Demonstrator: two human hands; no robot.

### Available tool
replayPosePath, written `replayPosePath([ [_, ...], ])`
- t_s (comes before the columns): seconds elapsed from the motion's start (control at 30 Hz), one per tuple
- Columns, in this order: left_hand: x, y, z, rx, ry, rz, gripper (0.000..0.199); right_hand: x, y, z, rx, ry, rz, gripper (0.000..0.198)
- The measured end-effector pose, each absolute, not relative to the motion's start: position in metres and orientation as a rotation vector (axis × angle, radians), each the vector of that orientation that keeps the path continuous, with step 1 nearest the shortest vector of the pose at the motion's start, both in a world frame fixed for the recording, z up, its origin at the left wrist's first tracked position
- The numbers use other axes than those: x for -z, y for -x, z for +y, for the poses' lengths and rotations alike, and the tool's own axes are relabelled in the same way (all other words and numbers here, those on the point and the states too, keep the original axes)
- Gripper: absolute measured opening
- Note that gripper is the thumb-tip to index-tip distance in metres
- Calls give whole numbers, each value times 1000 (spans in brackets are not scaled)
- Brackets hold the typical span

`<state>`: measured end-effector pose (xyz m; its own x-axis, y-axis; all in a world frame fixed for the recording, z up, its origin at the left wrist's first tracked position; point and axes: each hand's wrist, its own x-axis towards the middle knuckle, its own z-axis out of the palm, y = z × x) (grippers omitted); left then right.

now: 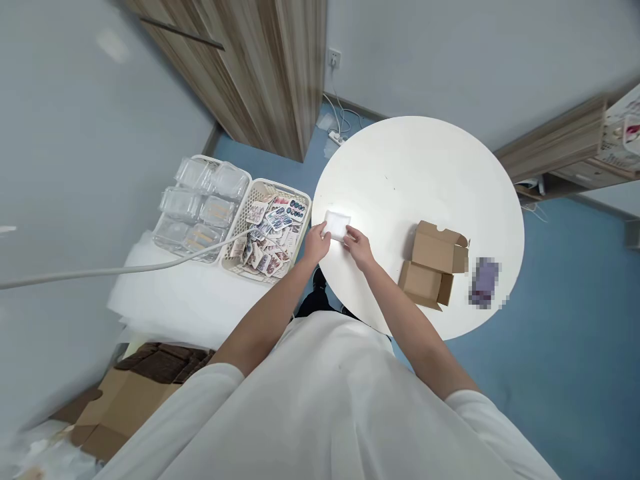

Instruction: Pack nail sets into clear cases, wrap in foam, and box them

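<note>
At the near left, a cardboard carton (130, 407) was seen with dark brown fabric (160, 363) at its far edge. Beyond it, on white sheeting (170, 303), 2 baskets were set side by side. In the left basket (248, 190), 6 clear containers (218, 211) were held; the right basket (301, 232) was filled with printed cards (277, 219), and both were crossed by a pale cable (150, 267). At the far left, a wood-grained cabinet (250, 67) was seen.

Right of the baskets, a small white rectangular piece (338, 225) was held at the left edge of a round white table (425, 167). Its left side was gripped by the left hand (317, 243), and its near right corner was pinched by the right hand (359, 248). Whether it was lifted off the table could not be told.

Farther right on the table, an opened cardboard box (440, 247) was placed, with a pixelated purple object (485, 280) just beside it. At the far right, a wooden shelf unit (560, 147) was partly shown.
</note>
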<state>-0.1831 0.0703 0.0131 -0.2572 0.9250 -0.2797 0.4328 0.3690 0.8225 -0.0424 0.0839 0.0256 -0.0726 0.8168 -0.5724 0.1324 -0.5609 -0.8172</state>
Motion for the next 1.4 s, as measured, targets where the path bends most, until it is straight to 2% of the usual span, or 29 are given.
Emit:
replayPosePath([
  [0.17,-13,177,58,-777,-1069,1844,34,-22,23,71,-1648,1673,-978,40],
  [0.43,-19,138,25,-815,-958,1779,32,-28,-23,40,-1578,1703,-1064,38],
  [0.77,-66,13,7,-891,-1167,1616,36,-72,-149,1,-1300,1655,-1116,40],
  [1.0,-60,-44,-8,-625,-1359,1619,39,-51,-206,-19,-1287,1720,-1153,40],
  [1.17,-53,-56,-9,-402,-1537,1603,24,-38,-209,-17,-1302,1811,-1264,46],
  [1.23,-51,-61,-7,-355,-1573,1614,27,-34,-209,-15,-1268,1862,-1333,49],
  [1.4,-46,-69,-4,-295,-1519,1583,53,-24,-205,-14,-1209,1914,-1490,58],
])
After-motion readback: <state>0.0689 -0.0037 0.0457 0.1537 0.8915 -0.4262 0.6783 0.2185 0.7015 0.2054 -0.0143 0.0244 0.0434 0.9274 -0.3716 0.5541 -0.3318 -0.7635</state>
